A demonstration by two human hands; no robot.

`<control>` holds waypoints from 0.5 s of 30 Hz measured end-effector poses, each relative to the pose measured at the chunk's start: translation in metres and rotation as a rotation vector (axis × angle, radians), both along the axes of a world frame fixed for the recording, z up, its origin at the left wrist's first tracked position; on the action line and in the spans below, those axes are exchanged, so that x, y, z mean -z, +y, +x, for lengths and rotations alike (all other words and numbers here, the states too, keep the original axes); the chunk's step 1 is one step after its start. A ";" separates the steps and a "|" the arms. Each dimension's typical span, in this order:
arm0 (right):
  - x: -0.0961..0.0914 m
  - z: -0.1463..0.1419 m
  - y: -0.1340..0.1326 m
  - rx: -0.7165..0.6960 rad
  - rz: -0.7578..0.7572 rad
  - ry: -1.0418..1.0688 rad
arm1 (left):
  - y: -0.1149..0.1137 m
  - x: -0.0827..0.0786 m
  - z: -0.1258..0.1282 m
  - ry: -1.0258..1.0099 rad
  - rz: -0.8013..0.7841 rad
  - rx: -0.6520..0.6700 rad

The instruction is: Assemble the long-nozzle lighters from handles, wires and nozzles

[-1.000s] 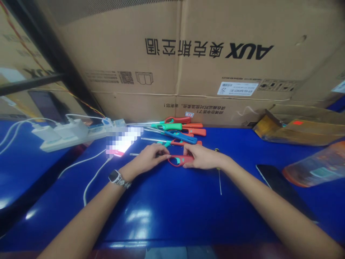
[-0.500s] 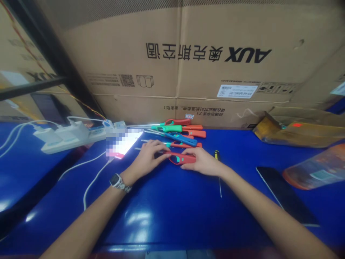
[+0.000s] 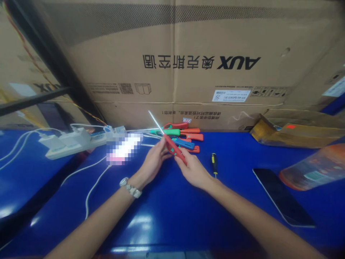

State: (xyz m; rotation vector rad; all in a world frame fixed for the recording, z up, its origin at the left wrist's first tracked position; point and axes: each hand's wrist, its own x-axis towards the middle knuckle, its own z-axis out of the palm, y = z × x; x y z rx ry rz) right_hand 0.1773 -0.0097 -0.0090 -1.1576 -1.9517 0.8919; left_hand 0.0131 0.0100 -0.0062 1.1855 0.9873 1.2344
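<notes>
Between my two hands is a red long-necked gas lighter (image 3: 174, 146), tilted with its metal tube pointing up and to the left. My right hand (image 3: 192, 166) is closed around the lower end of its handle. On the other side, my left hand (image 3: 155, 158) holds the handle near the base of the tube, its fingers partly hidden behind the lighter. Just beyond lies a pile of more lighters: a green one (image 3: 172, 132), a blue one (image 3: 184, 143), and several red and orange ones (image 3: 195, 137).
A black and yellow screwdriver (image 3: 214, 163) lies right of my hands, with a dark phone (image 3: 283, 196) and an orange-ended plastic jar (image 3: 312, 169) further right. At left are a lit phone (image 3: 125, 149) on a cable and a power strip (image 3: 67, 145). Cardboard (image 3: 129, 64) stands behind.
Both hands have lifted the red lighter off the table and turned it, so its tube now points upward instead of lying flat to the left. The screwdriver's handle is more exposed.
</notes>
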 end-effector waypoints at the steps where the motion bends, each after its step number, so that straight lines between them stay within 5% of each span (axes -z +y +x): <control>1: -0.001 -0.001 -0.001 0.003 -0.002 0.010 | 0.003 0.000 0.006 -0.098 -0.046 0.082; 9: 0.004 -0.010 -0.005 -0.009 -0.161 0.066 | 0.009 -0.006 0.028 -0.372 -0.066 0.124; 15: 0.007 -0.006 -0.008 -0.026 -0.117 -0.077 | -0.002 -0.007 0.023 -0.157 0.082 0.105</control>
